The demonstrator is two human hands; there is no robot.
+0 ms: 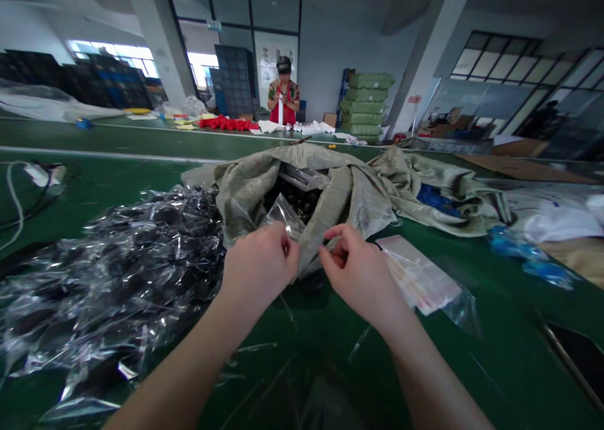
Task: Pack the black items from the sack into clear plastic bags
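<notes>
My left hand [262,257] is closed, thumb against the curled fingers, on a clear plastic bag [284,213] that sticks up behind it. My right hand [361,270] is half curled, with a small gap between thumb and index finger and nothing visible in it. Just beyond both hands lies a woven sack [330,213], its mouth gaping, with small dark round pieces [299,200] inside. A stack of flat clear bags [419,276] rests beside my right wrist. To the left spreads a large heap of black items in clear wrapping [155,260].
The green table [330,336] carries loose plastic scraps. A second woven sack [438,197] with blue contents lies at right, near crumpled blue plastic [528,254] and a phone [576,354]. Across the table a person [283,97] stands behind red items [229,123].
</notes>
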